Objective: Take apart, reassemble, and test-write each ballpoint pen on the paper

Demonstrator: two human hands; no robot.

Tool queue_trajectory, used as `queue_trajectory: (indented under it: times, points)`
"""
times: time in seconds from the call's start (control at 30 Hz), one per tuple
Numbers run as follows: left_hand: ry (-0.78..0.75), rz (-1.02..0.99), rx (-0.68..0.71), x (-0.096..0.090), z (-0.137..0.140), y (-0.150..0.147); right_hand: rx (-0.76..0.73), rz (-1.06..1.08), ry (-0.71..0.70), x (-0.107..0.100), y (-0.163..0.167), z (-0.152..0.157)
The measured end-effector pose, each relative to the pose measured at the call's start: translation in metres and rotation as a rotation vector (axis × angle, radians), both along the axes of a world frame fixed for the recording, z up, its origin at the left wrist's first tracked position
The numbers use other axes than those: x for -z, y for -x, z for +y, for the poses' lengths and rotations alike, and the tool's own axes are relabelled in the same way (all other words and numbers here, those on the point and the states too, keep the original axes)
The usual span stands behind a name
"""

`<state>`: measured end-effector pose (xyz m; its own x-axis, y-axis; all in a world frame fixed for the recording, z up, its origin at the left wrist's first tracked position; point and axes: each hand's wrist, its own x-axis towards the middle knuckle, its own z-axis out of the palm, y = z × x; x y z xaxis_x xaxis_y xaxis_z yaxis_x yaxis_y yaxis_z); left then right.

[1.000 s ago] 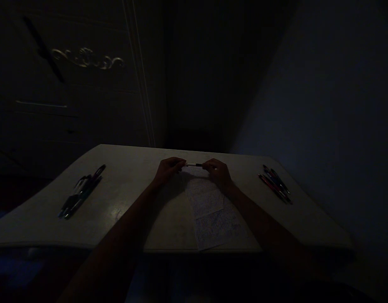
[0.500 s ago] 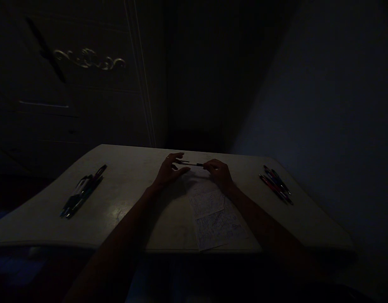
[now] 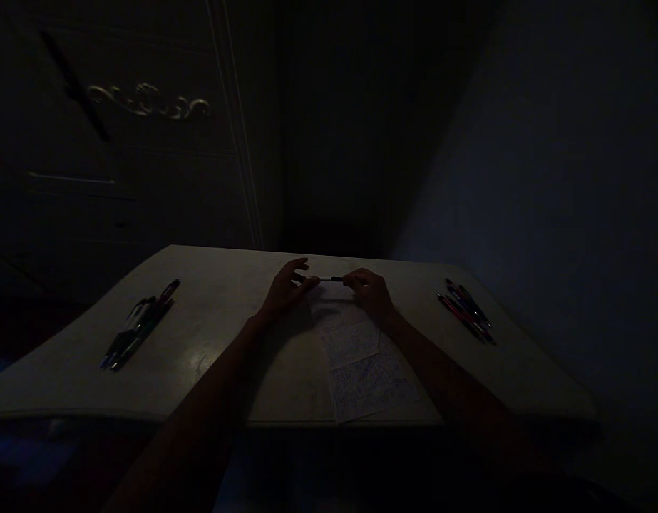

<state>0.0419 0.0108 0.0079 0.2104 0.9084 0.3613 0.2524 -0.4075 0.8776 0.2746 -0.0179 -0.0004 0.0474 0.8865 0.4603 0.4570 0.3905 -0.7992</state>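
Note:
A pen (image 3: 331, 279) with a white barrel and dark ends lies level between my two hands, above the far part of the table. My right hand (image 3: 370, 291) pinches its right end. At the other end, my left hand (image 3: 286, 288) has its thumb and a finger closed on the pen, while another finger stretches out above. Below the hands are sheets of paper (image 3: 355, 349) covered in dense scribbles, partly overlapping. The scene is very dim, so the pen's tip is hard to make out.
On the pale table (image 3: 211, 299), a group of pens (image 3: 139, 324) lies at the left. Several more pens (image 3: 468, 310), some red and blue, lie at the right. A dark cabinet (image 3: 147, 178) stands behind on the left, and a wall (image 3: 547, 178) rises on the right.
My left thumb and finger have closed onto the left end of the pen, covering its clip end. My right hand keeps its pinch almost unmoved.

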Motion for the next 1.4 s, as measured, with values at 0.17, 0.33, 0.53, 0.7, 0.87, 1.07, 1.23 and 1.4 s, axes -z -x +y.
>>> queue_trajectory:
  times: [0.17, 0.33, 0.53, 0.7, 0.87, 1.07, 1.23, 1.4]
  points:
    - [-0.107, 0.019, 0.02, 0.0022, 0.005, 0.0014, 0.048, 0.024, -0.007, 0.0068, -0.005, 0.0053]
    - [-0.065, 0.114, -0.01, 0.0006, 0.0044, 0.0035, 0.027, 0.018, -0.002, 0.0064, -0.0045, 0.0045]
    - [0.035, 0.071, -0.014, 0.0008, -0.0002, 0.0024, 0.008, 0.019, 0.005, 0.0028, -0.0016, 0.0018]
    - [-0.042, -0.019, 0.036, 0.003, 0.0037, 0.0021, 0.028, 0.011, 0.011, 0.0047, -0.0043, 0.0044]
    - [-0.103, 0.074, 0.0, 0.0014, 0.0049, 0.0033, 0.027, 0.031, 0.017, 0.0067, -0.0058, 0.0063]
    - [0.023, 0.127, -0.038, -0.0015, -0.0033, 0.0015, 0.017, 0.033, 0.018, 0.0052, -0.005, 0.0042]
    - [0.079, -0.012, 0.056, 0.0036, 0.001, 0.0005, 0.003, 0.043, 0.017, 0.0042, -0.0045, 0.0029]
    - [-0.012, -0.056, 0.064, 0.0022, 0.0057, 0.0018, 0.011, 0.04, 0.019, 0.0052, -0.0062, 0.005]
